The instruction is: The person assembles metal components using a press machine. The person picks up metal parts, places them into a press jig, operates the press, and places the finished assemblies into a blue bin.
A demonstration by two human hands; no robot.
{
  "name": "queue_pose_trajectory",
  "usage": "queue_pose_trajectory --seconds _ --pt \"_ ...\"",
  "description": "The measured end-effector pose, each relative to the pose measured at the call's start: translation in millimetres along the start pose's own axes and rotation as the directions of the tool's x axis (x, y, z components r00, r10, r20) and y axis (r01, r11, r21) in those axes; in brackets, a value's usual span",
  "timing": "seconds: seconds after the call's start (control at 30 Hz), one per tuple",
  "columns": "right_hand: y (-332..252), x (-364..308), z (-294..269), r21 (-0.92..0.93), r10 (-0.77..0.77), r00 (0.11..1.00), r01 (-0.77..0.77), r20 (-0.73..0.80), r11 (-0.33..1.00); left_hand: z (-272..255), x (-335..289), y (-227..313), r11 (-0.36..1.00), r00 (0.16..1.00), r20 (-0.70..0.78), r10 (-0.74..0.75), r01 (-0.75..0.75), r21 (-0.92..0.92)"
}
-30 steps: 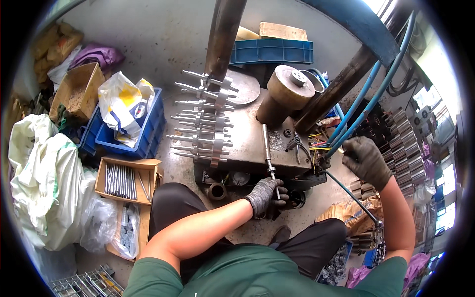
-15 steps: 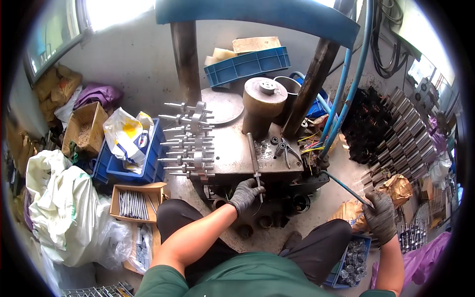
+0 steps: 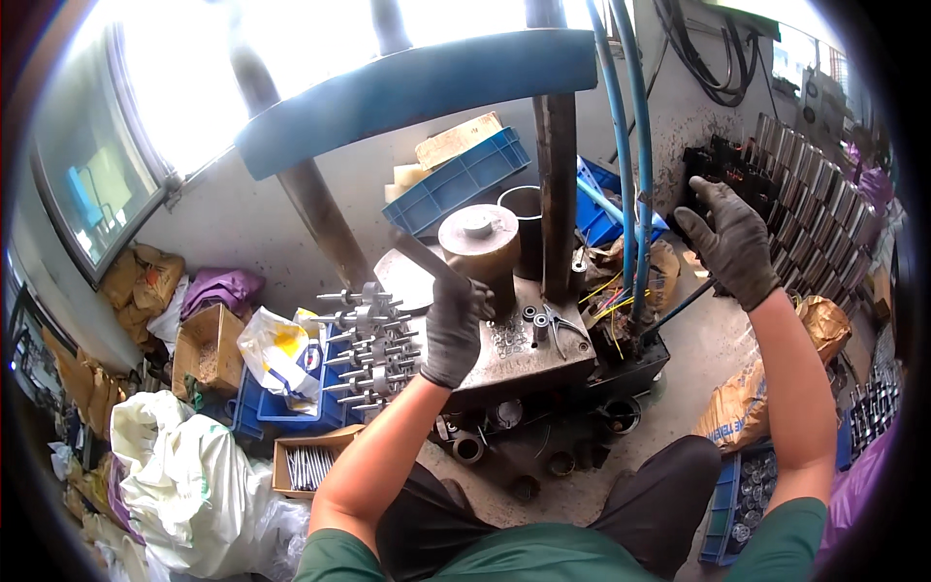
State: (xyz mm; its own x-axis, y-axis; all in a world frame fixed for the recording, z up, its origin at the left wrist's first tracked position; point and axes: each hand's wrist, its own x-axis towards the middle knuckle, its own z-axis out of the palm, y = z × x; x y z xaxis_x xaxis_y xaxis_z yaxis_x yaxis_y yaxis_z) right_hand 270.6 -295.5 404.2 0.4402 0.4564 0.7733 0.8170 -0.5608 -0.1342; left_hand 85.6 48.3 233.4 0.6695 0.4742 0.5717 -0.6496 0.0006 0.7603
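Note:
My left hand (image 3: pixel 454 328), in a dark grey work glove, is raised over the left part of the metal machine table (image 3: pixel 475 378). It is closed round a grey metal rod (image 3: pixel 419 256), whose thick end points up and to the left; its lower part is hidden by the hand. My right hand (image 3: pixel 732 247), gloved alike, is lifted at the right with thumb and fingers apart, holding nothing. Below it is a dark lever (image 3: pixel 684 305). Pliers (image 3: pixel 564 331) and small ring-shaped metal parts (image 3: pixel 539 328) lie on the table. Left of my left hand are stacked shafts with thick collars (image 3: pixel 371 351).
A blue crossbeam (image 3: pixel 417 89) on dark posts spans above the table, over a round metal block (image 3: pixel 478 233). Blue hoses (image 3: pixel 642 165) hang at the right. Boxed rods (image 3: pixel 308 468) and a white sack (image 3: pixel 179 485) stand left; a blue crate (image 3: pixel 720 519) sits right of my knee.
My right hand has let go of the lever and risen. My left hand has lifted the rod up and left, tilting it. The view has shifted upward.

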Motion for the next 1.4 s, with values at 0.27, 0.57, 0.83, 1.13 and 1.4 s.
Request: queue_pose_trajectory --seconds 0.27,0.57,0.83,1.13,1.4 --pt "15.3 9.9 11.4 -0.14 0.107 0.981 -0.085 0.161 0.986 -12.9 166.0 -6.2 0.962 0.961 -0.271 0.05 0.026 0.27" --pt "0.8 8.5 -4.8 -0.134 0.178 0.958 -0.151 0.224 0.979 -4.3 197.7 -7.6 0.882 0.978 -0.207 -0.035 0.127 0.454" --pt "-16.5 -38.7 -37.1 -0.052 0.001 0.972 0.011 0.235 0.999 3.8 196.5 -7.2 0.568 0.997 0.052 0.047 -0.07 0.82" --pt "-27.0 -175.4 -97.9 -0.076 0.018 0.583 0.074 0.812 0.994 11.1 169.8 -32.9 0.644 0.972 -0.098 0.215 -0.065 0.763" --pt "-60.4 -227.2 -88.5 -0.168 0.124 0.588 0.021 0.799 0.986 4.2 168.1 -34.8 0.782 0.988 -0.15 -0.044 0.128 0.611"
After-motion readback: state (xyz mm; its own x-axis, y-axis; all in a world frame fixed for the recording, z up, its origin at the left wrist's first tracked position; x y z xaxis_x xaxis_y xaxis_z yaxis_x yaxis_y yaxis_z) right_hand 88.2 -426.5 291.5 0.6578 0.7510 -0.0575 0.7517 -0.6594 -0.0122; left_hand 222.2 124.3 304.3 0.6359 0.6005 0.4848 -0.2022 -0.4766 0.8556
